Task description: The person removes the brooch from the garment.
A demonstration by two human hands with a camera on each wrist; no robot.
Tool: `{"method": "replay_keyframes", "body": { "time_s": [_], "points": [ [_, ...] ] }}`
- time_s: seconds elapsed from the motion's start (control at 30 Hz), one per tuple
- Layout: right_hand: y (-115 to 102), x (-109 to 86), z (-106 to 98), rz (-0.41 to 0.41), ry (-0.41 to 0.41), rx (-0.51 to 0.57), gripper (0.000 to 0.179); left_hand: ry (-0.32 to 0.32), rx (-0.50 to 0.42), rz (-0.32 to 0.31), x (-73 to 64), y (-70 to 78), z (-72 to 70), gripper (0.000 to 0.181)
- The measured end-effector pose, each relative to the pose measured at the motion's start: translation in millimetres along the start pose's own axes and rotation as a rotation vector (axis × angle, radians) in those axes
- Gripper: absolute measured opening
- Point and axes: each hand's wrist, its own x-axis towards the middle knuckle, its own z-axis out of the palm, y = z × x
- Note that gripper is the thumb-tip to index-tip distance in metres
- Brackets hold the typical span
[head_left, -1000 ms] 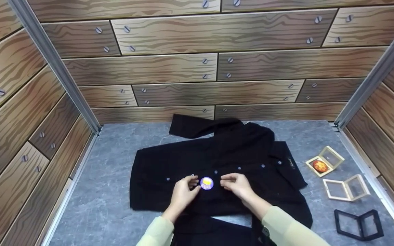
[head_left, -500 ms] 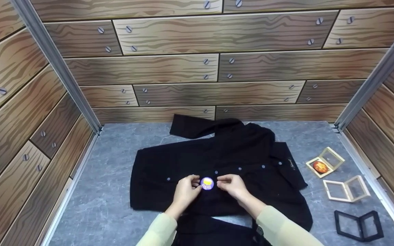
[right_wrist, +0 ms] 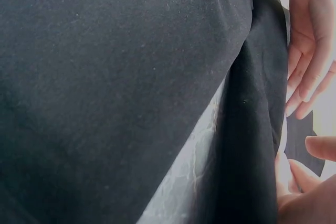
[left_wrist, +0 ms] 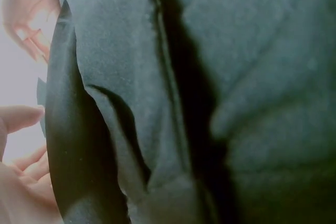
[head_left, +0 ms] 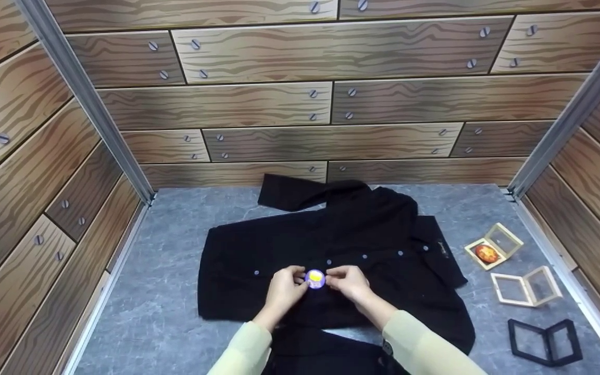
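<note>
A round purple badge with a yellow middle sits over the front of a black buttoned shirt spread on the floor. My left hand holds the badge at its left edge, thumb and fingertips close together there. At the opposite edge, my right hand brings its fingertips up to the badge, seeming to touch it. In the right wrist view, the right thumb stands apart from the fingers. Both wrist views show mostly black cloth; the badge's face cannot be made out in them.
To the right stand an open wooden display case with a round orange-red piece inside, a pale open frame case and a black open frame case. Wood-patterned walls enclose the grey floor.
My right hand has moved left, closing the gap to the badge's right edge. The left hand has shifted very slightly right; badge and shirt stay in place.
</note>
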Motion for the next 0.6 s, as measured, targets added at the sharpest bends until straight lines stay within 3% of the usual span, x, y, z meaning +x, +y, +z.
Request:
{"method": "replay_keyframes", "body": {
  "time_s": [0.23,0.6],
  "points": [
    [-0.2,1.2,2.4,-0.045,0.000,-0.045,0.029,-0.002,-0.016,-0.013,2.1,3.0,0.6,0.029],
    [0.8,1.2,7.6,-0.076,-0.030,-0.004,0.030,0.009,-0.039,-0.013,1.9,3.8,3.3,0.031]
  ]
}}
